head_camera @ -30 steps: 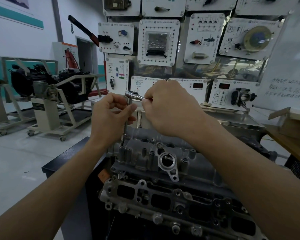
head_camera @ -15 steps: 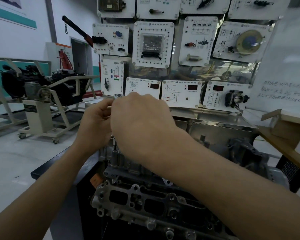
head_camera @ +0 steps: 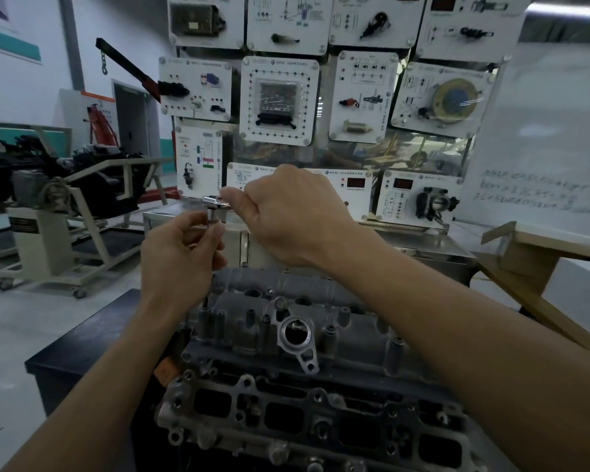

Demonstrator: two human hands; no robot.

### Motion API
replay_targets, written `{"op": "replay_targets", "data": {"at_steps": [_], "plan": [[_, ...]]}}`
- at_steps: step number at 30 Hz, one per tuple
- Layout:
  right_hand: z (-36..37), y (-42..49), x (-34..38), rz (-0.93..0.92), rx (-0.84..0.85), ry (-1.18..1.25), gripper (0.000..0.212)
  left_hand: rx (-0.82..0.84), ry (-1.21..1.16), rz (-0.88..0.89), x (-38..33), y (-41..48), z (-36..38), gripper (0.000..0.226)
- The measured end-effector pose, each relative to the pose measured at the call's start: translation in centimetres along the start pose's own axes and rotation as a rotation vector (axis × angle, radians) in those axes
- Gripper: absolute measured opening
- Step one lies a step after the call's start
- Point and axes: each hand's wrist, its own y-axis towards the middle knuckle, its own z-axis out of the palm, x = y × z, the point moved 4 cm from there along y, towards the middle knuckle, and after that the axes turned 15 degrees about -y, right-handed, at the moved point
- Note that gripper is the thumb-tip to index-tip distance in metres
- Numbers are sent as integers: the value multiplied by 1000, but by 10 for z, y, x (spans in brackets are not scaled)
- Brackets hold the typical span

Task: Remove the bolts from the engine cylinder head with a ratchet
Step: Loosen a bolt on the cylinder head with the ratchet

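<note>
A grey engine cylinder head (head_camera: 351, 338) lies on a dark stand in front of me. A chrome ratchet (head_camera: 212, 201) stands over its far left corner on a thin extension bar that reaches down to a bolt hole (head_camera: 205, 303). My left hand (head_camera: 179, 257) pinches the extension just under the ratchet head. My right hand (head_camera: 288, 216) grips the ratchet handle, which is hidden inside the fist. A bright metal flange (head_camera: 295, 337) sits on top of the head.
A board of white training panels (head_camera: 280, 100) stands right behind the engine, above a steel cabinet (head_camera: 419, 245). A whiteboard (head_camera: 542, 137) and a wooden frame (head_camera: 525, 257) are on the right. Engine stands on wheels (head_camera: 62, 212) fill the left floor.
My right hand has swung the ratchet handle back to the right after sweeping it left over my left hand. My left hand stayed on the extension.
</note>
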Motion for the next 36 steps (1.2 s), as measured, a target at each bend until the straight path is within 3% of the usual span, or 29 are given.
{"op": "replay_targets", "data": {"at_steps": [4,20,36], "plan": [[0,0,-2,-21,-6,19,57,-14,12,9,-2,-1,1,6],[10,4,-14,-82,-45,210,49,-53,39,25,5,3,7,19],[42,15,-39,-110,-149,554,41,-73,106,113,3,0,5,9]]}}
